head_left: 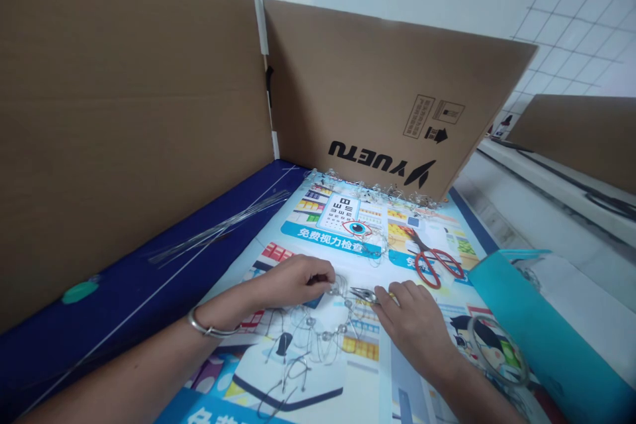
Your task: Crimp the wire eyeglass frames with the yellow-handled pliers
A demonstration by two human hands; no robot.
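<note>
My left hand (293, 279), with a silver bangle at the wrist, is closed in a pinch on the upper end of a wire-and-bead strand (326, 336). Clear round beads and loops of thin silver wire make up this strand, which curves over the printed sheet below my hands. On the right, my right hand (411, 318) is wrapped round a pair of pliers (365, 294). The plier jaws point left, close to the wire at my left fingertips; whether they touch it I cannot tell. Dark-tipped loose wires (284, 344) lie below my left hand.
Red-handled scissors (431, 262) lie beyond my right hand. A wire coil (498, 351) and a teal box (551, 318) are at the right. Straight wires (218, 228) rest on the blue surface at left. Cardboard panels (377, 93) stand behind, with beaded wire pieces (377, 192) along the base.
</note>
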